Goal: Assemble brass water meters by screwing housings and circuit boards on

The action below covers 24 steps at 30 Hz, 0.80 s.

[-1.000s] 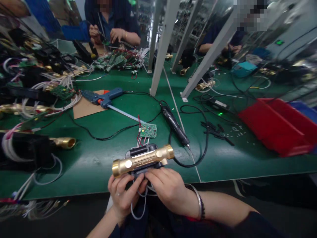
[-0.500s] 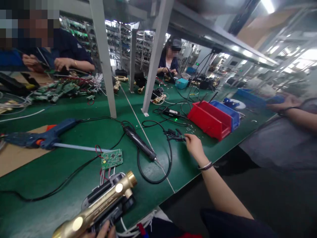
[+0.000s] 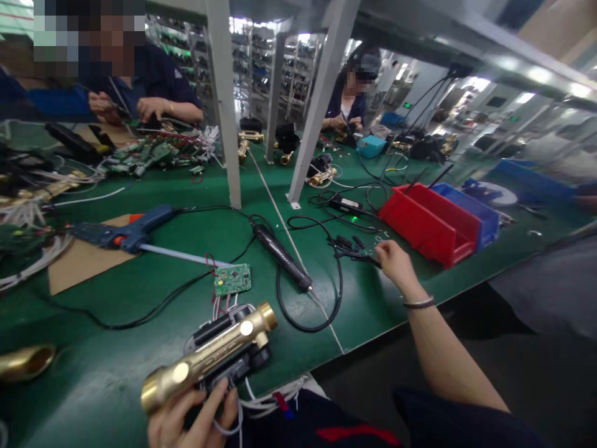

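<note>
Left hand [image 3: 191, 420] at the near edge of the counter [image 3: 116, 354], left of middle. Its grip is wrapped from below on the brass meter body [image 3: 209, 356], fingers curled on the black housing under it. The meter is tilted, its far end resting on the counter. Thin wires run from it up to the circuit board [image 3: 232, 279] lying just beyond. Right hand [image 3: 394, 264] is stretched out toward the counter's right end, fingertips at the black cutters [image 3: 349, 247] that lie near the red bin [image 3: 426, 227]. Touching for sure, but whether the grip is pressed shut on the handle or loose: cannot tell. To do this well, take the cutters by the handles, not the tips. Lift them clear of the black cable [image 3: 338, 292] looped just beside them. Keep the left grip steady so the meter doesn't roll and tug the board's wires.
</note>
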Tool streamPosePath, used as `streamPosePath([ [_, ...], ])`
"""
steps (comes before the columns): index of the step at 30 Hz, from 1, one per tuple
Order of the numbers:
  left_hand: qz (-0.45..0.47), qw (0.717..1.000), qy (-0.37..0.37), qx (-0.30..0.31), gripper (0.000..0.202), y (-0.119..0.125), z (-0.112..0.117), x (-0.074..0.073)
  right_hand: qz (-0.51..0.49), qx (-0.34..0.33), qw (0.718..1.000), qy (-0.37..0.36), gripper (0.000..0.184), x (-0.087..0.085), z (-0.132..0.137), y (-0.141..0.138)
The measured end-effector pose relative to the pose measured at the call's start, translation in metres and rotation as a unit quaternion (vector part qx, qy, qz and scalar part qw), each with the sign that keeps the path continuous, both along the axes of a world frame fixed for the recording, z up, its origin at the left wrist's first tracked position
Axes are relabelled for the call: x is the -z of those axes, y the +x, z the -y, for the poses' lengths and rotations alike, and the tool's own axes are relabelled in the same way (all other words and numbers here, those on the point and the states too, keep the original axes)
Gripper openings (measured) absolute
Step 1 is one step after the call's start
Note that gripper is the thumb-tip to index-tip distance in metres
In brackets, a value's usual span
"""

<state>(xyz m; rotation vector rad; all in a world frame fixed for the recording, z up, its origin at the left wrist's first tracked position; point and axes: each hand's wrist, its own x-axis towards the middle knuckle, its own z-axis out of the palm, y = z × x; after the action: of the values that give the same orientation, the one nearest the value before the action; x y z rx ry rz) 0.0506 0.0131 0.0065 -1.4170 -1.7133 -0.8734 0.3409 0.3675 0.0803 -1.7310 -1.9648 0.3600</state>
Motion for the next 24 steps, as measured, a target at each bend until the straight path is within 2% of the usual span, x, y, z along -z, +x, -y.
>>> streamPosePath([
  [3, 0.026, 1.000, 0.001, -0.014, 0.006, 0.010, -0.004, -0.013, -0.059, -0.101, 0.993, 0.019, 0.011, -0.020, 0.062, -0.030],
  [4, 0.037, 0.999, -0.002, -0.013, 0.004, 0.013, -0.005, -0.015, -0.103, -0.192, 0.975, 0.040, 0.012, -0.026, 0.087, -0.042],
  [7, 0.067, 0.998, -0.010, -0.006, 0.003, 0.018, -0.005, -0.018, -0.119, -0.447, 0.884, 0.071, 0.009, -0.036, 0.162, -0.082],
  [8, 0.076, 0.997, -0.011, -0.006, 0.003, 0.020, -0.004, -0.017, -0.115, -0.507, 0.851, 0.068, 0.012, -0.035, 0.182, -0.096],
  [10, 0.096, 0.995, -0.011, -0.005, 0.005, 0.022, -0.002, -0.016, -0.077, -0.577, 0.808, 0.093, 0.023, -0.027, 0.212, -0.120],
  [12, 0.109, 0.994, -0.012, -0.001, 0.006, 0.024, -0.001, -0.015, -0.023, -0.595, 0.790, 0.151, 0.034, -0.016, 0.228, -0.138],
  [15, 0.114, 0.993, -0.005, 0.006, 0.005, 0.025, -0.001, -0.014, 0.039, -0.571, 0.786, 0.233, 0.043, -0.007, 0.233, -0.152],
  [17, 0.119, 0.993, 0.001, 0.008, 0.004, 0.025, -0.001, -0.015, 0.063, -0.560, 0.785, 0.257, 0.045, -0.008, 0.233, -0.156],
  [21, 0.127, 0.992, 0.009, 0.011, 0.007, 0.025, -0.002, -0.015, 0.083, -0.581, 0.758, 0.285, 0.044, -0.010, 0.233, -0.158],
  [24, 0.127, 0.992, 0.008, 0.008, 0.005, 0.025, -0.001, -0.014, 0.081, -0.589, 0.750, 0.290, 0.039, -0.008, 0.234, -0.160],
])
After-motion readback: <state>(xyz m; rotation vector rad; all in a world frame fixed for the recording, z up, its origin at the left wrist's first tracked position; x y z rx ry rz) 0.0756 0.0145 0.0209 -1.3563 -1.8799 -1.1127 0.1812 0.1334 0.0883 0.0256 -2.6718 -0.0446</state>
